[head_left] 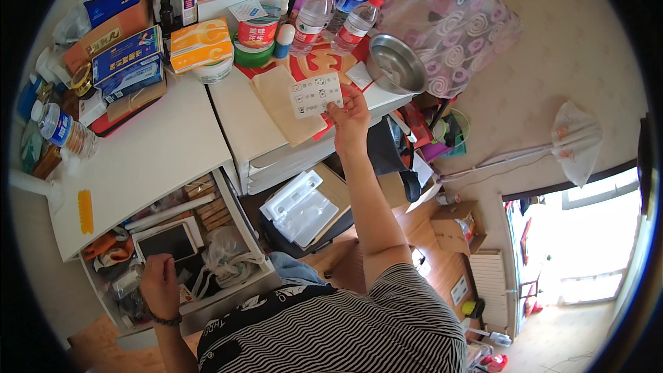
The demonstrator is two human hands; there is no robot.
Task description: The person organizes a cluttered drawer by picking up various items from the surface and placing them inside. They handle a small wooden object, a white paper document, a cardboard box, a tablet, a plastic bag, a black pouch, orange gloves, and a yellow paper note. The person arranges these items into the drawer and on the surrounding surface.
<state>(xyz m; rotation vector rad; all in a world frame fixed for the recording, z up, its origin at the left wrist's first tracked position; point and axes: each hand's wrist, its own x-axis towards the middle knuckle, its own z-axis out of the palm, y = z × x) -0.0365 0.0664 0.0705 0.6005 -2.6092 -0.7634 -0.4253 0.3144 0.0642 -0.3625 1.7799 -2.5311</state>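
Observation:
My right hand (pixel 349 121) reaches out over the right-hand cabinet top, pinching the lower right corner of a white card (pixel 311 97) printed with small dark pictures. Just below the card lies a tan paper envelope (pixel 276 107), partly covered by it. My left hand (pixel 160 278) is closed over the open drawer (pixel 238 273); its fingers curl under and hide whatever may be in them. Next to it are a clear plastic item (pixel 128 282) and a dark-screened tablet (pixel 168 243) in a white frame. A crumpled plastic bag (pixel 228 252) fills the drawer's right side.
Bottles with red caps (pixel 316 21), a metal bowl (pixel 397 63), a yellow-orange box (pixel 202 45) and blue boxes (pixel 128 62) crowd the back. A yellow comb-like strip (pixel 85 212) lies on the left desktop. Below the cabinet sits a white plastic tray (pixel 297 207).

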